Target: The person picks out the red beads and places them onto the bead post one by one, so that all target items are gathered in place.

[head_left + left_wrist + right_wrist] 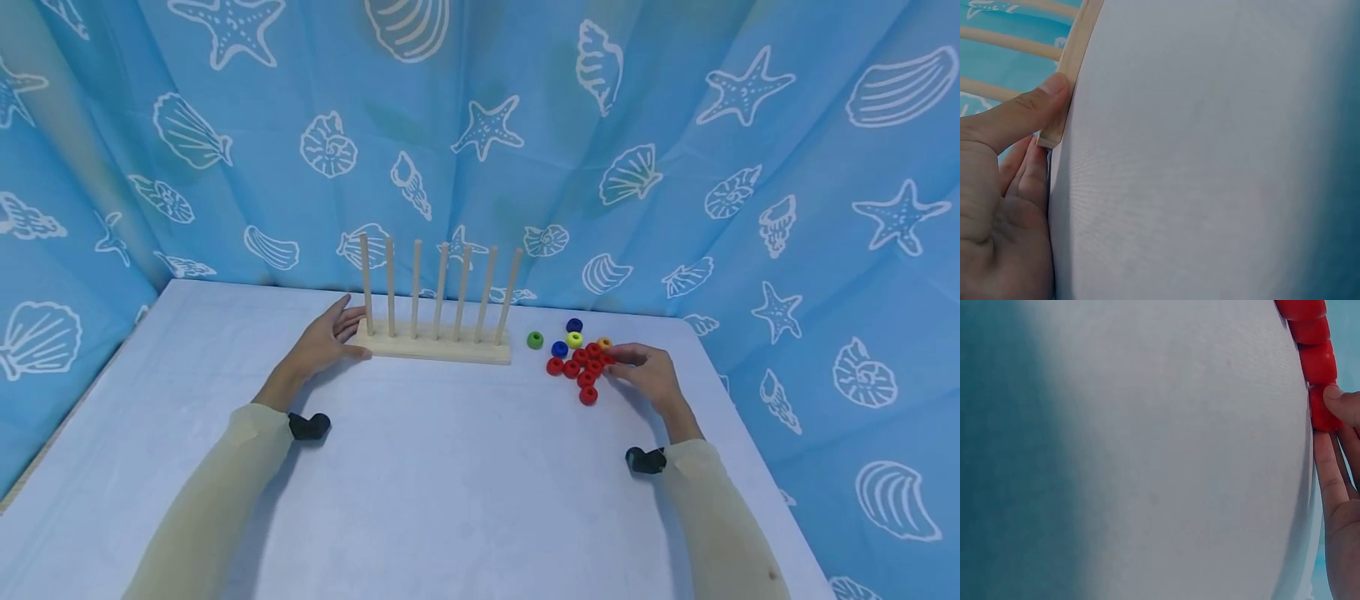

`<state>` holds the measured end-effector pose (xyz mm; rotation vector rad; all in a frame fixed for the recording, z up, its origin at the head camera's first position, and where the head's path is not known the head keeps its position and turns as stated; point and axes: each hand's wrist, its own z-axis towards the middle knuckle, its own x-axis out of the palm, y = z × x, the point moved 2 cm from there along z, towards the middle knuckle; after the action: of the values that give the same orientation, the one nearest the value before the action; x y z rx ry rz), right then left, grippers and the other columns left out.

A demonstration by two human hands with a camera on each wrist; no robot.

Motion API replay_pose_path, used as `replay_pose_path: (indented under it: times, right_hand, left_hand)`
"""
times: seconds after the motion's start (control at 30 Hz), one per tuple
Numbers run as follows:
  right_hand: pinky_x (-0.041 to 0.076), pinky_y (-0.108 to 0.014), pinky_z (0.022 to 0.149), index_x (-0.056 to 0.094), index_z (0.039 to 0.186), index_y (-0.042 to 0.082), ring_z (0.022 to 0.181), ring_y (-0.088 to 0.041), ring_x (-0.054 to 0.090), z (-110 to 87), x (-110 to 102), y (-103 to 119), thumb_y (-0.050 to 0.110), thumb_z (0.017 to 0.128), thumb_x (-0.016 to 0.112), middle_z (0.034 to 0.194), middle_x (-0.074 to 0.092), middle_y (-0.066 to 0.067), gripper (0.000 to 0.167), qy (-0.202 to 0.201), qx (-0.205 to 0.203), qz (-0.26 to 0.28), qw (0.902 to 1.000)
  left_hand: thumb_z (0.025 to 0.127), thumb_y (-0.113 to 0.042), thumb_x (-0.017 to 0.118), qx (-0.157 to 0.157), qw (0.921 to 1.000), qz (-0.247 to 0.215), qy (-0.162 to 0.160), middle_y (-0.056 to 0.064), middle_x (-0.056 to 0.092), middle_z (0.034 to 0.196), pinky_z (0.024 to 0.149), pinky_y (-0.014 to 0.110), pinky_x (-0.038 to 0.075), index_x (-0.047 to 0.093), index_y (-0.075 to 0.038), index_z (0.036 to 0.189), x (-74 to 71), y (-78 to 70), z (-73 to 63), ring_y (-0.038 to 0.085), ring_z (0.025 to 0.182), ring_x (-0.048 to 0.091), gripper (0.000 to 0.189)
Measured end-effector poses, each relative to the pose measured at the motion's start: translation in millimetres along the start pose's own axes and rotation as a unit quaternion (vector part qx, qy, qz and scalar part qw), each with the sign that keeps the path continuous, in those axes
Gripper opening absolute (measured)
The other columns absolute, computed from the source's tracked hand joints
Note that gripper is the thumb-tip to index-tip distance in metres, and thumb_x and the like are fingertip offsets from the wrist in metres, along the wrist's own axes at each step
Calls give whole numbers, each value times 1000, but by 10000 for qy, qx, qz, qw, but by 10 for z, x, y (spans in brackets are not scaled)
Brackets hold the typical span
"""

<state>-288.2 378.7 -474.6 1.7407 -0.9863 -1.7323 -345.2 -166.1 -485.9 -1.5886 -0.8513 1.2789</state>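
So the left hand (318,343) has the left end of the wooden peg rack (438,348) between thumb and fingers, at the back of the table (465,483). The right hand (651,375) is pinching a red bead (1322,412) at the right edge of the bead pile. Doing this well probably means a light left grip, low on the base and off the pegs (416,287), and a right pinch on the bead's sides so the hole stays clear. The neighbouring red beads (587,379) sit really close, so easing it outward seems safer than dragging it across them.

No bowl or tray in sight, btw. The seven pegs have nothing on them; the green bead (535,340), yellow bead (574,340), orange bead (604,342) and two blue beads (559,349) lie loose too.
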Motion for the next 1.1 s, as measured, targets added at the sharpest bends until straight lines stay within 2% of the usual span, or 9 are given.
replay_pose_path:
  times: [0.27,0.4,0.53,0.8,1.1]
  right_hand:
    - [47,-50,104,64,125,11,124,-32,51,-10,-43,36,23,89,73,128,61,-12,39,-271,-168,117,9994]
    - [50,-48,101,66,125,14,122,-28,54,18,-69,201,30,86,76,127,63,-8,44,-428,-441,104,9981]
    - [50,-49,101,66,125,15,122,-27,54,55,-93,544,32,84,77,126,63,-7,46,-365,-898,227,9950]
    - [56,-43,93,65,124,15,117,-26,58,93,-63,1318,27,84,78,124,63,-7,44,-36,-1206,477,9915]
    - [58,-34,89,69,119,11,108,-22,64,97,-23,1992,26,83,79,119,66,-6,40,18,-2089,794,9747]
  left_hand:
    - [72,-4,85,97,9999,-113,62,10,35,155,116,34,31,4,-11,157,6,3,-8,24,141,34,118]
    - [72,-4,85,97,9998,-129,105,10,34,155,116,35,31,4,-10,157,11,-12,-22,25,141,34,118]
    - [72,-2,85,127,9997,-202,110,10,34,155,116,34,31,4,-9,157,9,-17,-25,25,141,34,117]
    - [71,-3,85,102,9998,-152,58,10,35,155,117,34,30,5,-10,157,7,-11,-22,25,141,34,118]
    - [73,1,83,220,9993,-247,164,12,34,155,117,35,30,6,-10,157,15,-13,-18,26,142,33,114]
